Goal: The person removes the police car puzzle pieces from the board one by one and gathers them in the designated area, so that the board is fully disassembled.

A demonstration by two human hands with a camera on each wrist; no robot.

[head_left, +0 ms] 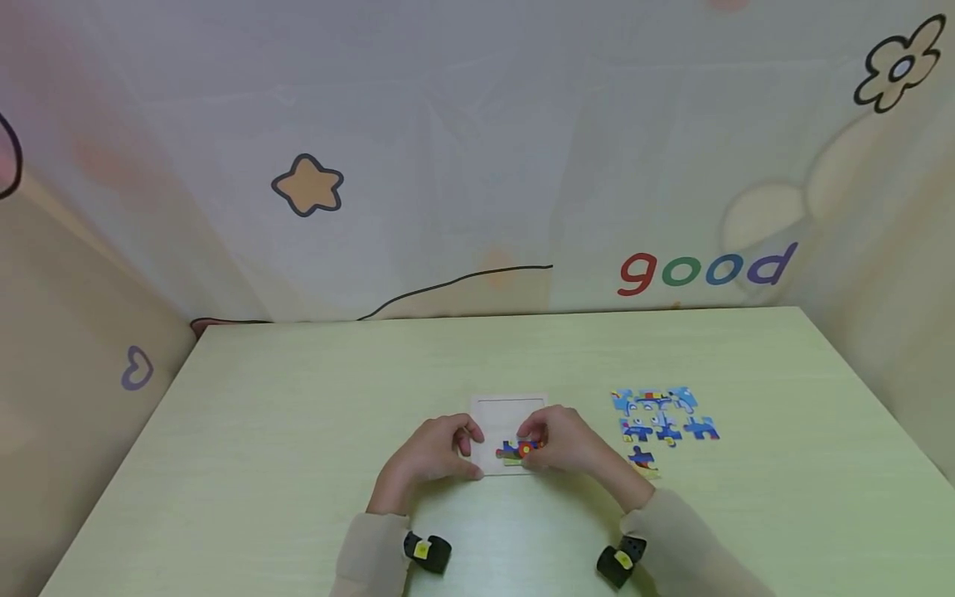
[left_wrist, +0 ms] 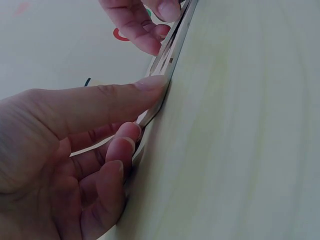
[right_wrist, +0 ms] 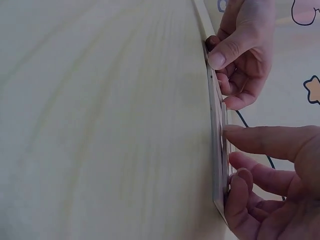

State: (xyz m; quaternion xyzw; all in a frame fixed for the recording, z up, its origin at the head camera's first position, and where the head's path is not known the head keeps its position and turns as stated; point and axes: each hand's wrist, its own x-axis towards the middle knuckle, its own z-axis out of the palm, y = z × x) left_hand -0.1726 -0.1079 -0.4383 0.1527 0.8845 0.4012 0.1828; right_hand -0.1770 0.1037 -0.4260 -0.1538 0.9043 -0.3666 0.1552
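Note:
A white puzzle tray (head_left: 507, 419) with a thin inner outline lies on the table in front of me. My left hand (head_left: 435, 452) holds it at the left side, thumb (left_wrist: 150, 83) on the near edge and fingers curled by the left edge. Over the tray's lower right part, my right hand (head_left: 569, 444) pinches a colourful jigsaw piece (head_left: 526, 448) with a red and yellow round shape. Another piece (head_left: 506, 452), blue and red, shows just left of it. From the right wrist view, the held piece is a thin edge (right_wrist: 224, 117) raised along the tray, between thumb and fingers.
Several loose blue jigsaw pieces (head_left: 655, 399) lie in rough rows on the right of the pale wooden table (head_left: 298, 398). One piece (head_left: 642, 458) lies close to my right forearm. A printed cloth (head_left: 448, 166) hangs behind the table and along both sides.

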